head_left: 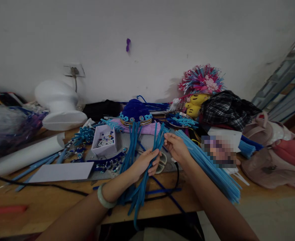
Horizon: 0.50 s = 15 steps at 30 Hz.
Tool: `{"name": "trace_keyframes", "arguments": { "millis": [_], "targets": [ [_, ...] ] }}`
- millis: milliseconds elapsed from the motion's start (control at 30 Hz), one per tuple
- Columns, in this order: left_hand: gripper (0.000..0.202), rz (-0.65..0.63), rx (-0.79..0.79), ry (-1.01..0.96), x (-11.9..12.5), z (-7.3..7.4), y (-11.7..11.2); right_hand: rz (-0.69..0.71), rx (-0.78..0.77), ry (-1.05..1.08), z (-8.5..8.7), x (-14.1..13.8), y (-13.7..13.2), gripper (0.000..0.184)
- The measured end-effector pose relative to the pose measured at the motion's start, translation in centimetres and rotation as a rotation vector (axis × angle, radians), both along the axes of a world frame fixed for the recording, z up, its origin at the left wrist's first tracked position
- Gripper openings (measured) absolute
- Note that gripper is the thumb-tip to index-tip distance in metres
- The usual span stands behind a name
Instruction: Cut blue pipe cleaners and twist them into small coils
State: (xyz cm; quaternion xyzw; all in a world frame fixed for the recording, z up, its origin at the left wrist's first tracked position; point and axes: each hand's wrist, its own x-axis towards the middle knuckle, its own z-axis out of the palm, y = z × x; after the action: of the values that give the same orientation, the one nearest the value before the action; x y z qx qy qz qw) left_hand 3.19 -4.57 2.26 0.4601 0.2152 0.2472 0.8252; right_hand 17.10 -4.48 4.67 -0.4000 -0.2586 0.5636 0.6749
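My left hand (145,164) is wrapped round a bundle of teal-blue pipe cleaners (142,187), which hang toward the table's front edge and fan out above my fist. At the upper ends of that bundle, my right hand (176,147) pinches a pipe cleaner tip between thumb and fingers. Another bunch of teal pipe cleaners (131,150) lies just left of my left hand. Scissors with pale handles (161,164) rest on the table, partly hidden behind my hands. Behind them stands a dark blue headdress (137,112) with a beaded gold band.
A white box of beads (104,140) and a white card (62,171) lie left, near a paper roll (29,154) and a white foam head (59,103). Light-blue pipe cleaners (212,170) lie right, by a pink bag (275,164). A black cable (69,190) crosses the table.
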Motion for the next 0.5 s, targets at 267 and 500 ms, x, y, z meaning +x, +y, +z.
{"name": "trace_keyframes", "arguments": {
  "millis": [267,500],
  "targets": [
    [0.024,0.01,0.04,0.018,-0.07,-0.16,-0.07,0.084,-0.018,-0.038,0.49,0.18,-0.19,0.016],
    [0.026,0.183,0.142,0.073,0.04,0.45,0.16,0.106,0.016,-0.152,0.29,0.09,-0.21,0.015]
  ]
}}
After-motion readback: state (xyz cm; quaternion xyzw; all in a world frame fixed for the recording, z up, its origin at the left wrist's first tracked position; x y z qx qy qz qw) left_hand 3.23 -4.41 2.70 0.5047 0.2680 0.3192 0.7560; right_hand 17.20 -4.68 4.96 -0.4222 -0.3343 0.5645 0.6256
